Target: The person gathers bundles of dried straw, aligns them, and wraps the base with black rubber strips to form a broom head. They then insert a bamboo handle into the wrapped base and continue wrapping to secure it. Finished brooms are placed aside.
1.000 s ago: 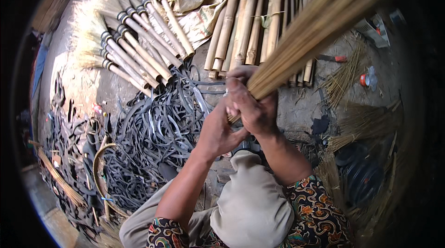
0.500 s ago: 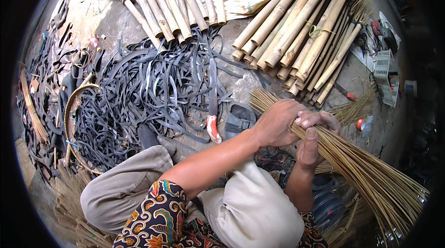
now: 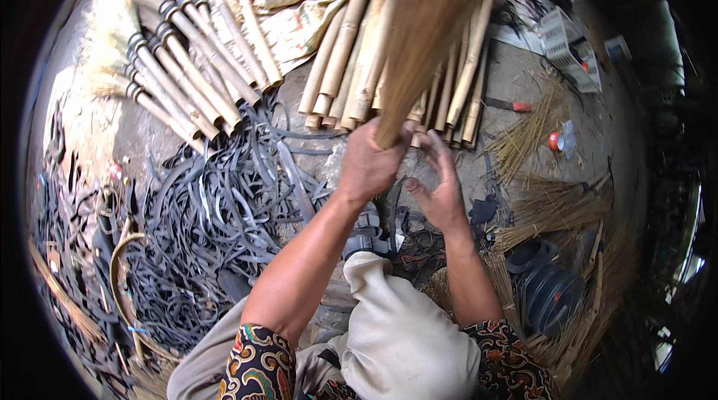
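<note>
A bundle of thin straw-coloured sticks (image 3: 434, 33) stands up from my left hand (image 3: 372, 162), whose fingers are wrapped round its lower end. Motion smears the bundle's upper part, which runs out of view at the top. Just right of it, my right hand (image 3: 437, 187) has its fingers and thumb apart and holds nothing. Behind the bundle, partly covered by it, lie several bamboo poles (image 3: 333, 63) in a pile. At the upper left rest several brooms (image 3: 217, 41) with bamboo handles and black bands.
Dark rubber strips (image 3: 224, 213) spread in a tangled heap at the left, beside a round basket rim (image 3: 116, 273). A red-handled knife (image 3: 520, 107) lies on the right. Loose sticks (image 3: 557, 213) and a blue plastic water jug (image 3: 553, 295) are near my right arm.
The stick bundle has swung from pointing lower right to pointing up. My right hand has let go of it and opened, while my left keeps its grip. The view has shifted right.
</note>
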Tool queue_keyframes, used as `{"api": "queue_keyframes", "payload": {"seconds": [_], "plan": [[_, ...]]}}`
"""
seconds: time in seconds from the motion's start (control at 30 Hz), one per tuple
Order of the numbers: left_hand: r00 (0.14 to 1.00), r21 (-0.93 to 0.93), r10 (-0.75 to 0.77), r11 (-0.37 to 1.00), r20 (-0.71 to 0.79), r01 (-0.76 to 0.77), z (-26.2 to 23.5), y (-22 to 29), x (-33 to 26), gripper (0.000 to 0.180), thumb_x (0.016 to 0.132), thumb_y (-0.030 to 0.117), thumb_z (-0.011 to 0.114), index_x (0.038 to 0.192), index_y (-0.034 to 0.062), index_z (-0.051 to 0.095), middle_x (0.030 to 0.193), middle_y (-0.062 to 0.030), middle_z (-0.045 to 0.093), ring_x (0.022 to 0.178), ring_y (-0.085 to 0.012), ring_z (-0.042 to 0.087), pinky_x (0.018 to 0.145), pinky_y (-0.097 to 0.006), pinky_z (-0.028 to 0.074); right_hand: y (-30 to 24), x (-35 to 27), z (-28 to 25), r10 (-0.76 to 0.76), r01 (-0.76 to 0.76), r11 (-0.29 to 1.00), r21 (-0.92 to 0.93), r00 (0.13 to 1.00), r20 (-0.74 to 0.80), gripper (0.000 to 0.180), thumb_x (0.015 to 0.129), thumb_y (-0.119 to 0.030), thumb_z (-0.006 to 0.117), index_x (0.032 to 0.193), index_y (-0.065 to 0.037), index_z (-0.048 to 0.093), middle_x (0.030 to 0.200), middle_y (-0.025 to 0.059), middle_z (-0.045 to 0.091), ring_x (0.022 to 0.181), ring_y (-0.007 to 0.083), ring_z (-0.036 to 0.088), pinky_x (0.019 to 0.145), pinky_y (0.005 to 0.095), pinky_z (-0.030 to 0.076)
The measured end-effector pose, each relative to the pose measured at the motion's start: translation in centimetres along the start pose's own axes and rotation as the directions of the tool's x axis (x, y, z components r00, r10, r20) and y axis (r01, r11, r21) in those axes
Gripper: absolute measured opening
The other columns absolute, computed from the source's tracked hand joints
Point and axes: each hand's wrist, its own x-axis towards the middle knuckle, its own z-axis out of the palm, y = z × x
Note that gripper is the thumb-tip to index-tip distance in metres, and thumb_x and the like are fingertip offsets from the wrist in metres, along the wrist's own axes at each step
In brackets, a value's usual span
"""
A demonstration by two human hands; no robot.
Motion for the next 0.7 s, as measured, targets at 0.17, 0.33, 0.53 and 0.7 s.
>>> {"api": "queue_keyframes", "payload": {"seconds": [0.17, 0.33, 0.53, 0.7], "plan": [[0.985, -0.417, -0.002, 0.906, -0.174, -0.071, -4.9, 2.8, 0.1, 0.039, 0.105, 0.026, 0.072, 0.073, 0.0152, 0.054, 0.064, 0.003, 0.053, 0.056, -0.0092, 0.05, 0.057, -0.028, 0.043, 9.1, 0.4, -6.3, 0.688, -0.543, 0.675, 0.499, 0.708, -0.159, 0.062, 0.112, -0.044, 0.055, 0.162, -0.009, 0.042, 0.151, 0.0205, 0.055, 0.136, 0.0287, 0.059, 0.103, 0.0442, 0.054], [0.942, -0.386, -0.066, 0.92, -0.33, -0.071, -8.9, 3.3, -0.6, 0.037, 0.106, 0.031, 0.069, 0.077, 0.0124, 0.054, 0.066, -0.0005, 0.048, 0.064, -0.0136, 0.053, 0.068, -0.031, 0.048, 19.2, 5.6, -12.2, 0.792, -0.401, 0.541, 0.739, 0.538, -0.288, 0.063, 0.113, -0.042, 0.048, 0.17, -0.024, 0.026, 0.172, 0.0194, 0.028, 0.151, 0.0375, 0.043, 0.114, 0.0558, 0.046], [0.921, -0.425, -0.166, 0.905, -0.352, 0.001, -10.2, 2.4, -1.4, 0.04, 0.109, 0.028, 0.064, 0.076, 0.0142, 0.046, 0.066, 0.0004, 0.044, 0.061, -0.0126, 0.042, 0.067, -0.032, 0.043, 25.4, 8.8, -14.5, 0.785, -0.118, 0.592, 0.797, 0.307, -0.538, 0.052, 0.106, -0.023, 0.057, 0.155, -0.013, 0.044, 0.16, 0.0116, 0.044, 0.129, 0.0296, 0.058, 0.102, 0.053, 0.054], [0.928, -0.358, -0.148, 0.934, -0.343, 0.016, -10.0, 2.0, -2.2, 0.038, 0.108, 0.026, 0.066, 0.077, 0.0138, 0.047, 0.066, -0.0004, 0.046, 0.061, -0.0127, 0.045, 0.066, -0.031, 0.042, 21.1, 8.0, -15.5, 0.596, 0.269, 0.763, 0.588, 0.057, -0.801, 0.045, 0.098, 0.009, 0.047, 0.138, -0.011, 0.047, 0.126, 0.0153, 0.054, 0.08, 0.0243, 0.07, 0.067, 0.0305, 0.057]]}}
